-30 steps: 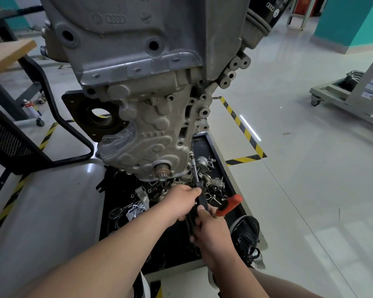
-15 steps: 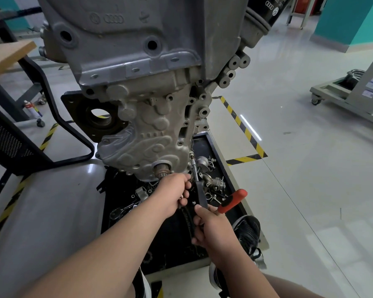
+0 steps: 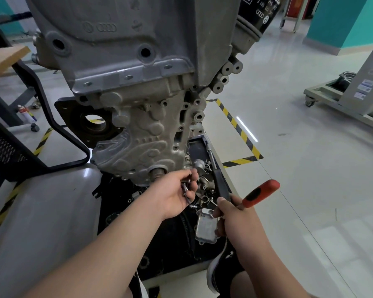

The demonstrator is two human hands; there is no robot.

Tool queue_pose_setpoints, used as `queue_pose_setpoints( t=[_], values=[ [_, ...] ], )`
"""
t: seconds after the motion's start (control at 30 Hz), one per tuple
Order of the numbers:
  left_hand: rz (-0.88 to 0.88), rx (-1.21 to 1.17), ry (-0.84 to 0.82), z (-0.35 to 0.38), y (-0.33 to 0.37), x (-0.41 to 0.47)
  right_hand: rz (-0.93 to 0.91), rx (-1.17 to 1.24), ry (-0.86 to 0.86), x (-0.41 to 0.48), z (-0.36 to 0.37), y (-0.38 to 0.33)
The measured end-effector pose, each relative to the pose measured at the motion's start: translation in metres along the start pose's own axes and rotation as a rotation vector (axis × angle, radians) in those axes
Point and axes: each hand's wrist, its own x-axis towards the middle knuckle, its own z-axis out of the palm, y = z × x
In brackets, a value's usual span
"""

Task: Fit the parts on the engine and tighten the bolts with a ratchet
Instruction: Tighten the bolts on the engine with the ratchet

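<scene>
The grey engine [image 3: 138,87] hangs on a stand above a black parts tray [image 3: 172,250]. Its timing cover [image 3: 142,147] faces me, with the crank end [image 3: 157,172] at the bottom. Just below that, my left hand [image 3: 177,194] holds several small bolts [image 3: 186,189] in its curled fingers. To the right, my right hand [image 3: 237,218] grips a ratchet [image 3: 218,179] with a long extension pointing up toward the engine's right edge. The same hand also holds a red-and-black handled tool [image 3: 261,193] that sticks out to the right.
Loose fittings, clips and a ribbed metal cooler [image 3: 206,229] lie in the tray. A black oil filter [image 3: 260,11] sits at the engine's upper right. A black mesh frame [image 3: 11,147] stands left, a wheeled cart [image 3: 342,97] far right. Yellow-black tape [image 3: 239,130] marks the floor.
My left hand has let go of the ratchet and turned palm up with bolts in it. My right hand has moved the ratchet right, off the engine's lower bolt.
</scene>
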Motion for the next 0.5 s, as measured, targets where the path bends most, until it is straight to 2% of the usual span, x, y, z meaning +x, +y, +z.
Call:
queue_pose_setpoints(
  t=[0.2, 0.5],
  values=[
    [0.032, 0.035, -0.021, 0.005, 0.0, 0.003, 0.021, 0.046, 0.01, 0.001, -0.004, -0.007],
    [0.03, -0.067, 0.061, 0.019, 0.012, 0.028, -0.108, -0.124, -0.071, -0.021, -0.034, -0.025]
  ],
)
